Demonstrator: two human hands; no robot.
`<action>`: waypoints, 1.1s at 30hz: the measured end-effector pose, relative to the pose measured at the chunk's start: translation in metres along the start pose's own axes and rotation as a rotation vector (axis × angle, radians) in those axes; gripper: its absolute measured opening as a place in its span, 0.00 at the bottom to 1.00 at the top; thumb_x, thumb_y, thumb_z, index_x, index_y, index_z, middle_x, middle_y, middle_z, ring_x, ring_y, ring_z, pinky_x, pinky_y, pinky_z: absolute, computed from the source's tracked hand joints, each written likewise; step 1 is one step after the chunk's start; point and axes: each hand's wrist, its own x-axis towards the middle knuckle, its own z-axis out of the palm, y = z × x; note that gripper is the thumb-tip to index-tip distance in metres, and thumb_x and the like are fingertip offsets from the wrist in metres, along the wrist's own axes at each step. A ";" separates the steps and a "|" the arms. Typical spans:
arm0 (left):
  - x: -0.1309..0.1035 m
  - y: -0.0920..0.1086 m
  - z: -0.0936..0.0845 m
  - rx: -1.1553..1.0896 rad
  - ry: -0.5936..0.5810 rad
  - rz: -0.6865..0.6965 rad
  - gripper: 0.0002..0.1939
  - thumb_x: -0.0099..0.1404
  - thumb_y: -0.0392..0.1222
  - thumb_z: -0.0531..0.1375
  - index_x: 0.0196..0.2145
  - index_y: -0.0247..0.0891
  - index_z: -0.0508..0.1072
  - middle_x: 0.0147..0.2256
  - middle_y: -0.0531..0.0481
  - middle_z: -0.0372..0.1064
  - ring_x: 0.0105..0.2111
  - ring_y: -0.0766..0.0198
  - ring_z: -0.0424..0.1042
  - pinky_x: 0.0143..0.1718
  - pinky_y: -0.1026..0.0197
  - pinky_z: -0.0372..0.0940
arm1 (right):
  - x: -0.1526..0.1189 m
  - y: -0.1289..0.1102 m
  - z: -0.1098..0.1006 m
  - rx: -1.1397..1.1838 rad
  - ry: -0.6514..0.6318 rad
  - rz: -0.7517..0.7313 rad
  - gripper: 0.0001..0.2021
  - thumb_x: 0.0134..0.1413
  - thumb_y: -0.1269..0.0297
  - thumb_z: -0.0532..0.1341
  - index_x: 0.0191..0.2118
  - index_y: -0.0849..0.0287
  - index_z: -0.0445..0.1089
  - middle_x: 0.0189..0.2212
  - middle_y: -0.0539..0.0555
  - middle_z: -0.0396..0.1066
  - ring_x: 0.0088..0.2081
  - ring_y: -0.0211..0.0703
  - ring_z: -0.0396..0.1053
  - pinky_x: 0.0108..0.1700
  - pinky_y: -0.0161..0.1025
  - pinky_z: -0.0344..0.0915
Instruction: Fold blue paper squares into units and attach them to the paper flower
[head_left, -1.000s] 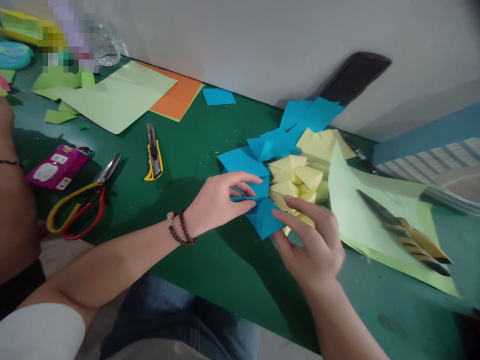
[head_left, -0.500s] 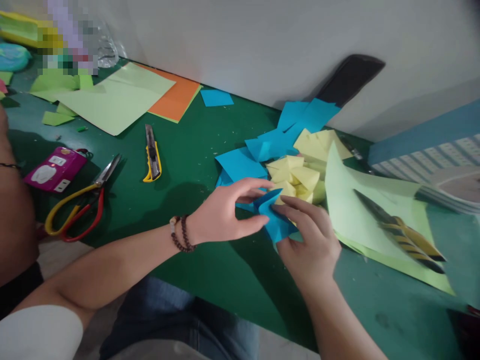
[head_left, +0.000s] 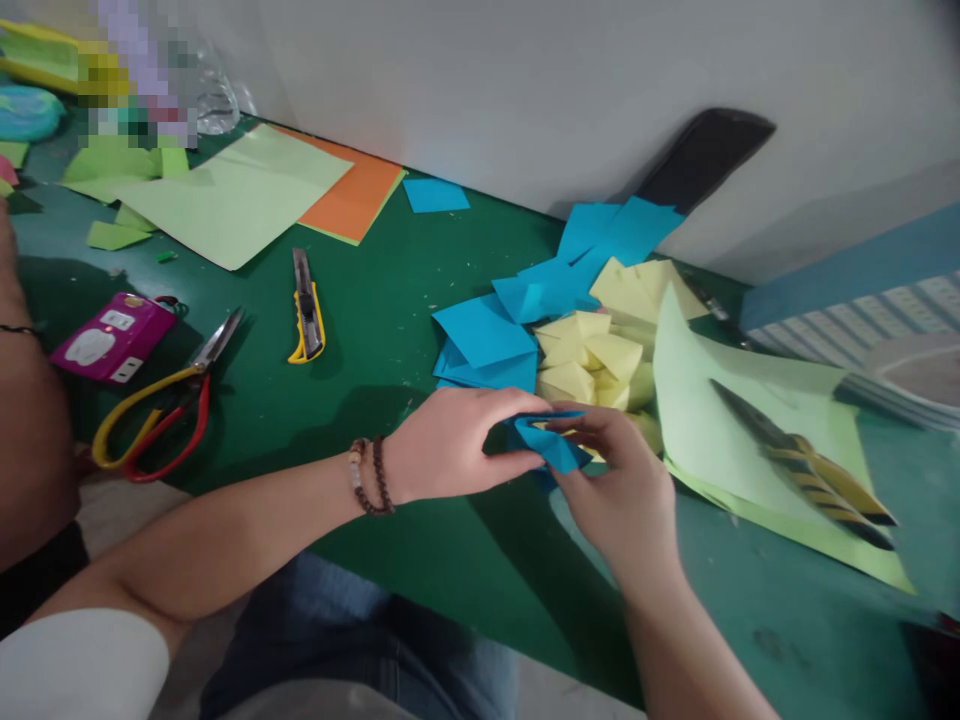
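A small piece of folded blue paper (head_left: 551, 443) is held up between my two hands, its layers partly spread. My left hand (head_left: 457, 445), with beaded bracelets at the wrist, grips its left side between thumb and fingers. On the right side my right hand (head_left: 626, 485) pinches the same paper; some of its fingertips are hidden behind the folds. Just beyond my hands lies a heap of folded pale yellow paper pieces (head_left: 589, 355). Loose blue sheets (head_left: 484, 330) spread beside and behind that heap.
Yellow-and-black-handled scissors (head_left: 806, 465) lie on light green sheets (head_left: 765, 400) at right. Left are a yellow utility knife (head_left: 306, 310), red-and-yellow scissors (head_left: 191, 385) and a purple box (head_left: 112, 338). A dark phone-like object (head_left: 709, 155) leans on the wall. Another person's arm (head_left: 34, 400) is at far left.
The blue paper has been tilted and its folds are pressed lower and flatter. My left hand has closed on its left edge and moved slightly down; my right hand's fingers have shifted.
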 end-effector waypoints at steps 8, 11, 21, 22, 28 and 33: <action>-0.001 0.000 0.006 -0.062 0.002 -0.030 0.14 0.63 0.42 0.63 0.47 0.39 0.73 0.45 0.48 0.76 0.45 0.58 0.76 0.46 0.60 0.69 | 0.002 0.004 -0.003 0.192 -0.109 0.185 0.16 0.44 0.68 0.62 0.43 0.53 0.73 0.39 0.53 0.77 0.43 0.49 0.74 0.47 0.50 0.70; -0.001 0.000 0.007 -0.064 0.033 0.014 0.08 0.66 0.39 0.60 0.43 0.40 0.75 0.44 0.48 0.77 0.45 0.60 0.76 0.47 0.59 0.69 | 0.002 0.007 -0.003 0.220 -0.138 0.184 0.13 0.45 0.66 0.63 0.40 0.53 0.74 0.38 0.53 0.77 0.42 0.49 0.74 0.48 0.50 0.69; -0.002 -0.001 0.009 -0.225 0.064 -0.095 0.14 0.61 0.32 0.60 0.45 0.38 0.72 0.43 0.48 0.76 0.40 0.64 0.76 0.42 0.64 0.72 | 0.005 0.000 -0.003 0.153 -0.124 0.218 0.10 0.48 0.57 0.65 0.37 0.54 0.76 0.32 0.52 0.78 0.35 0.49 0.75 0.39 0.46 0.70; -0.001 -0.002 0.009 -0.264 0.067 -0.109 0.15 0.59 0.29 0.60 0.45 0.37 0.72 0.42 0.48 0.76 0.40 0.64 0.76 0.42 0.64 0.72 | 0.005 0.000 -0.003 0.151 -0.127 0.216 0.10 0.48 0.56 0.66 0.36 0.54 0.76 0.31 0.51 0.78 0.34 0.48 0.75 0.38 0.45 0.70; 0.000 -0.003 0.010 -0.352 0.064 -0.211 0.15 0.54 0.24 0.59 0.39 0.35 0.73 0.39 0.48 0.77 0.38 0.64 0.77 0.41 0.64 0.73 | 0.005 -0.001 -0.003 0.125 -0.136 0.193 0.09 0.49 0.57 0.65 0.34 0.55 0.75 0.29 0.50 0.77 0.31 0.45 0.73 0.33 0.42 0.69; 0.001 0.000 0.008 -0.380 0.078 -0.278 0.05 0.59 0.33 0.63 0.35 0.35 0.74 0.34 0.49 0.77 0.34 0.64 0.77 0.37 0.63 0.74 | 0.005 -0.004 -0.002 0.154 -0.146 0.182 0.08 0.49 0.58 0.65 0.34 0.55 0.75 0.27 0.50 0.76 0.31 0.44 0.73 0.33 0.41 0.69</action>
